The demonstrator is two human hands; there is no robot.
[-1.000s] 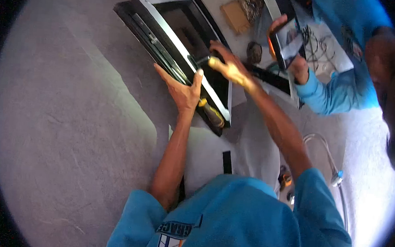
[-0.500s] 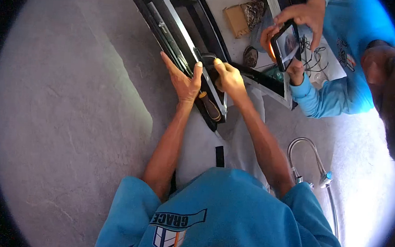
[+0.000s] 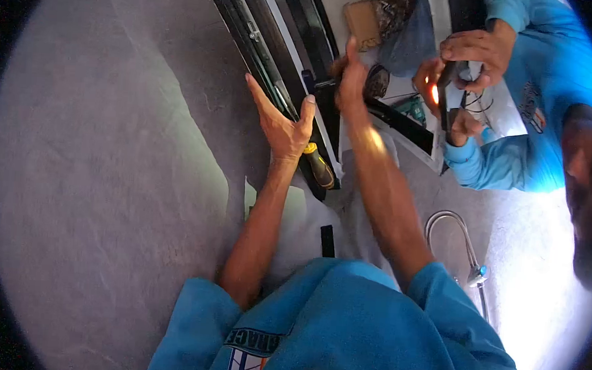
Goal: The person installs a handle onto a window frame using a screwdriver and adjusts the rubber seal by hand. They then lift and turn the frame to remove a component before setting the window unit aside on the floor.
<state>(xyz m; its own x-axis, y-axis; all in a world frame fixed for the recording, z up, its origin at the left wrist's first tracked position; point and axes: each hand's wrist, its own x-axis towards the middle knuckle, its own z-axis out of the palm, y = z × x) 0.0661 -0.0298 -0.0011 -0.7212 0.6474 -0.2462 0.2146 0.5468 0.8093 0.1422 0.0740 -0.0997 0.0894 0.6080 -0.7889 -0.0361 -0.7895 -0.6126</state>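
A dark frame with a pale metal edge (image 3: pixel 285 32) stands in front of me. My left hand (image 3: pixel 288 131) is wrapped round its lower left side, thumb on the pale edge and fingers along the outer side. Just below that hand lies a yellow and black screwdriver handle (image 3: pixel 319 167) against the frame. On the frame's right side is my right hand (image 3: pixel 353 83), thumb raised and the other fingers curled near a dark handle-like part (image 3: pixel 321 83). Those fingers are blurred and partly hidden, so what they hold is unclear.
At the right, a person in a blue shirt (image 3: pixel 541 51) holds a lit phone (image 3: pixel 445 96) close to the frame. A cardboard box (image 3: pixel 362 25) lies behind the frame. Right of my right forearm, a faucet with a hose (image 3: pixel 478 274) rests on the floor.
My right hand has moved up and its thumb now points away from me. The frame sits slightly higher in view. The other person's phone has turned edge-on and moved right.
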